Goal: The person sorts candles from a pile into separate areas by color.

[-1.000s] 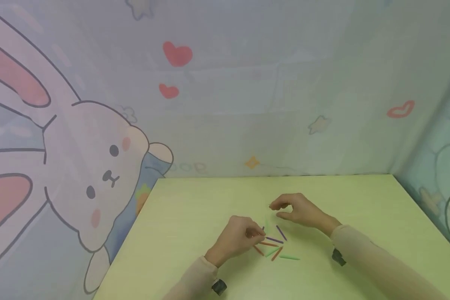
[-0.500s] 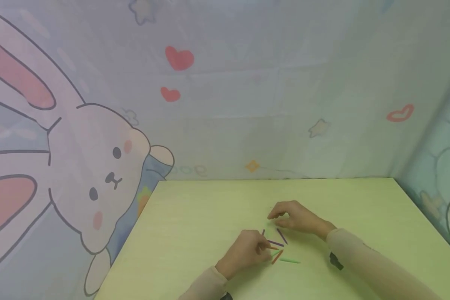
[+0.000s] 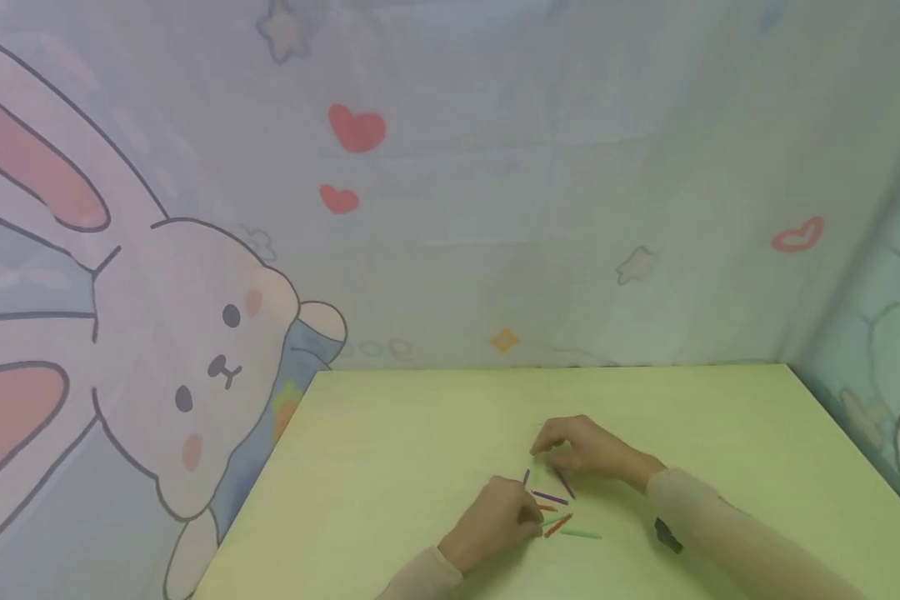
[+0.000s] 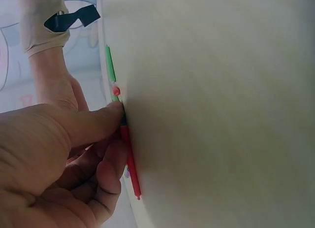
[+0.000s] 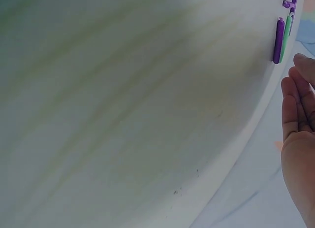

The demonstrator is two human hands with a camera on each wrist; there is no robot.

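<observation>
Small thin sticks in purple, orange, red and green lie in a loose cluster on the table. My left hand (image 3: 498, 518) is at the cluster's left side, fingers bent and thumb tip at the sticks. In the left wrist view, a red stick (image 4: 131, 161) runs just beyond these fingers, and a green stick (image 4: 110, 63) shows past the thumb. I cannot tell whether the thumb and fingers pinch one. Over the cluster's far side is my right hand (image 3: 585, 450), fingers loosely bent. The right wrist view shows it apart from a purple stick (image 5: 279, 41) and a green stick (image 5: 285, 40).
The pale yellow-green table (image 3: 390, 417) reaches back to a cloth backdrop (image 3: 450, 275) printed with a rabbit and hearts. Near the front of the cluster, one green stick (image 3: 581, 535) lies by itself. Another cloth (image 3: 892, 333) hangs at the right.
My left hand has moved right and nearer over the orange and red sticks, covering the leftmost red one. The right hand has come down towards the far sticks. The red stick has turned slightly.
</observation>
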